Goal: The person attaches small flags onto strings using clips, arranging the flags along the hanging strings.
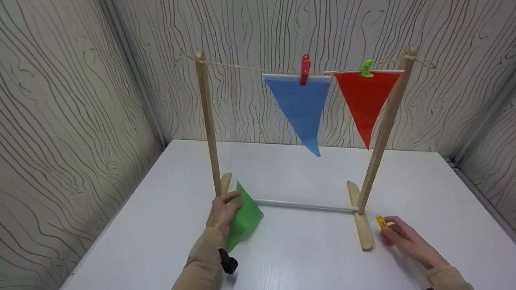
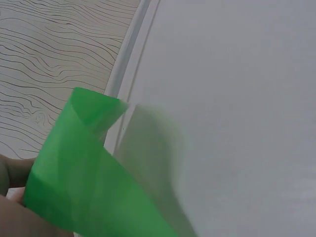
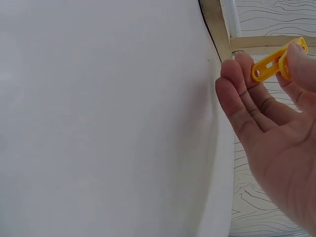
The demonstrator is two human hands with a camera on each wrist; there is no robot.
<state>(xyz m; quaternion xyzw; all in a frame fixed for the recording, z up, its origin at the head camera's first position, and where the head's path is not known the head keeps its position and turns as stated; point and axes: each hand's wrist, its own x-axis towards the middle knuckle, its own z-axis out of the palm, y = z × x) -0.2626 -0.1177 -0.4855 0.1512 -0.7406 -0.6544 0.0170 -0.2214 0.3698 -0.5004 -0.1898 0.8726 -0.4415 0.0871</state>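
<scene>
A green pennant [image 1: 246, 215] is pinched along its edge by my left hand [image 1: 225, 210], beside the stand's left post; in the left wrist view the pennant [image 2: 94, 173] bends and curls over at one corner. My right hand [image 1: 407, 239] holds a small yellow clothespin [image 1: 381, 222] between thumb and fingers, just right of the stand's right foot. Close up in the right wrist view, the clothespin [image 3: 276, 64] shows slots along its arms. On the string [image 1: 242, 67] hang a blue pennant [image 1: 302, 106] under a red clothespin [image 1: 305, 70] and a red pennant [image 1: 367, 100] under a green clothespin [image 1: 366, 69].
The wooden stand has a left post [image 1: 209, 121], a right post [image 1: 387, 129] and a white crossbar [image 1: 306, 206] low between them. Its right foot [image 1: 363, 233] lies on the white table [image 1: 298, 249]. Patterned walls [image 1: 250, 32] enclose the back and sides.
</scene>
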